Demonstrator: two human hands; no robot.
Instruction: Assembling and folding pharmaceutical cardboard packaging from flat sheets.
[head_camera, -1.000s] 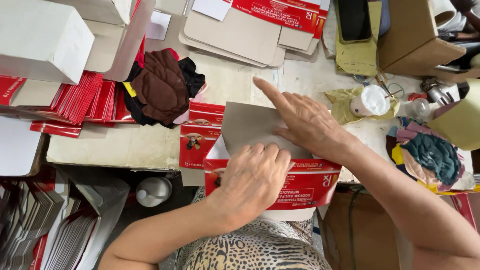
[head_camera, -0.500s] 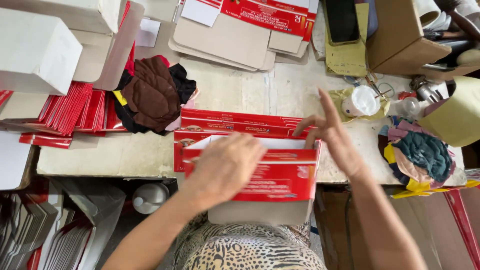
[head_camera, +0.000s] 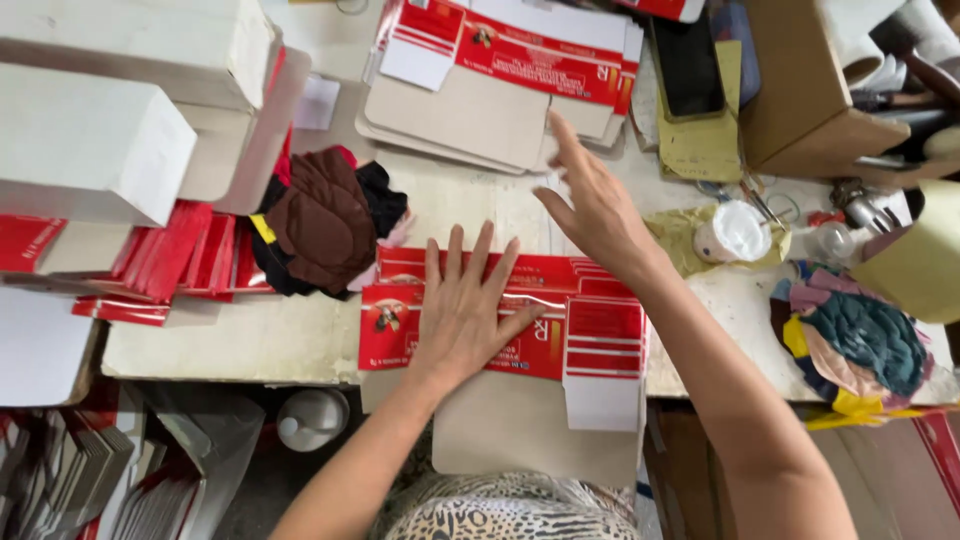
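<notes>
My left hand (head_camera: 462, 318) lies flat, fingers spread, pressing a red-and-white flattened carton (head_camera: 520, 320) at centre frame, its plain grey flap overhanging the rough pale table (head_camera: 220, 340). My right hand (head_camera: 595, 205) hovers open, empty, reaching toward the stack of flat cartons (head_camera: 480, 100) at upper centre. Crumpled brown cloth (head_camera: 320, 220) sits left.

The left hand (head_camera: 462, 310) lies flat, palm down, with fingers spread and pointing forward. The right hand (head_camera: 592, 205) is raised, open, with fingers stretched forward.
</notes>
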